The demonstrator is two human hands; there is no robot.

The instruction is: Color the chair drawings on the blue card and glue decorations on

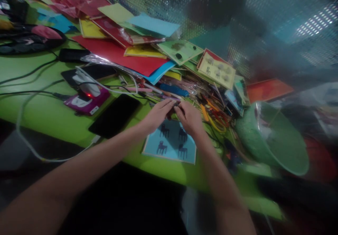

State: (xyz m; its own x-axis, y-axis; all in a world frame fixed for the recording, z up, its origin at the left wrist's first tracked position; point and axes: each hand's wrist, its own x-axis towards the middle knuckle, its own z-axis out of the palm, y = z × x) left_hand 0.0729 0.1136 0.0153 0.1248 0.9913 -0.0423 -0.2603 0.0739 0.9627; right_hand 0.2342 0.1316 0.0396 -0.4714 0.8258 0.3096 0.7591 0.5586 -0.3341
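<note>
My left hand (pixel 158 113) and my right hand (pixel 188 115) meet at the fingertips over the far edge of a light blue card (pixel 171 148). The card lies on the green table and shows dark chair drawings in two rows. Fingers of both hands are bent and pinched together around something small and dark, too hidden to name. Just beyond the fingertips are thin sticks and pens in a heap. A black phone (pixel 116 115) lies left of the card, beside my left forearm. Scissors with orange handles (pixel 216 118) lie right of my right hand.
Behind my hands, coloured paper and cards (pixel 126 57) are piled against a perforated screen. A purple power strip (pixel 87 101) with cables sits at the left. A green basin (pixel 274 140) stands at the right edge. A white cable (pixel 34 150) loops over the front edge.
</note>
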